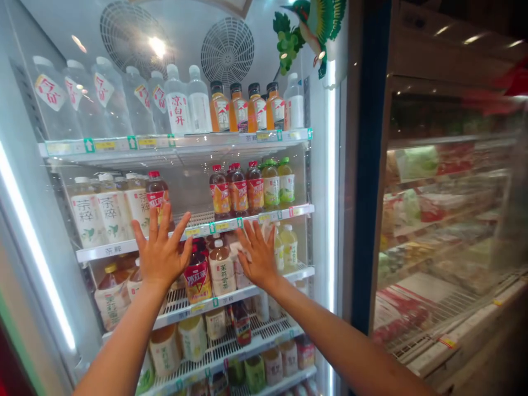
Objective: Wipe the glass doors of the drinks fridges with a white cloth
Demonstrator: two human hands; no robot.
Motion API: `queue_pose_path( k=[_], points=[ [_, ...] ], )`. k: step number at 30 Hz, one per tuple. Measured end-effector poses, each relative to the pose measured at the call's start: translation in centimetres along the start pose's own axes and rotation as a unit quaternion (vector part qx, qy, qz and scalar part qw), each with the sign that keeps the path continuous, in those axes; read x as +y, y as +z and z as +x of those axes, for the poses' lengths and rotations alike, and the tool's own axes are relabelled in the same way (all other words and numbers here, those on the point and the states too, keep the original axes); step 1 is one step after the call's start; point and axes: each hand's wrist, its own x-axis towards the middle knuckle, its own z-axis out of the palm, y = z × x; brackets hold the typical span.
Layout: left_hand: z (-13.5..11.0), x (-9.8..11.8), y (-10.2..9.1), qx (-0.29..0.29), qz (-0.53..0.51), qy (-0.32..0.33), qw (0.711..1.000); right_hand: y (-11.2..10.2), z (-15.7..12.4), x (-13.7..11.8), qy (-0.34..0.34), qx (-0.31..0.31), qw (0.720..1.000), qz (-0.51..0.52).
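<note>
My left hand (163, 250) is raised in front of the drinks fridge, empty, its fingers spread wide. It overlaps the red-capped iced tea bottle (157, 190) and the edge of the second shelf. To its right my right hand (260, 256) is also raised with fingers apart, before the shelf below. Something whitish shows beside its fingers; whether it is a cloth, a bottle or a reflection I cannot tell. Between my hands stand a large iced tea bottle (197, 280) and a jasmine tea bottle (223, 269). Whether either palm touches a glass door is unclear.
Clear water bottles (178, 104) and orange drinks (237, 110) line the top shelf. White-labelled tea bottles (86, 214) stand left on the second shelf. A bright light strip (331, 220) edges the fridge. A blurred open chiller (445, 247) with packaged food is at right.
</note>
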Motion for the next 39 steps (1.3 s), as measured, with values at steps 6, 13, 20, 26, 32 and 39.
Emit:
queue_pose_path(
  k=[6, 13, 20, 26, 32, 39],
  points=[
    [0.0, 0.1, -0.1, -0.001, -0.001, 0.000, 1.000, -0.8, 1.3, 3.4, -0.017, 0.003, 1.000, -0.006],
    [-0.1, 0.1, 0.0, 0.011, -0.008, -0.003, 1.000, -0.6, 0.4, 2.5, 0.003, -0.013, 1.000, -0.022],
    [-0.2, 0.2, 0.0, -0.002, -0.006, -0.007, 1.000, 0.2, 5.5, -2.9, 0.024, -0.002, 1.000, 0.005],
    [-0.2, 0.2, -0.1, 0.005, 0.005, 0.001, 1.000, 1.4, 0.6, -6.1, -0.011, -0.015, 0.999, 0.034],
    [-0.2, 0.3, 0.0, 0.009, 0.010, -0.003, 1.000, 1.4, 2.2, -6.1, -0.043, -0.017, 0.998, 0.048],
    [-0.2, 0.5, -0.1, 0.008, 0.008, -0.003, 1.000, 2.0, 2.8, -8.3, 0.040, 0.026, 0.994, 0.094]
  ],
)
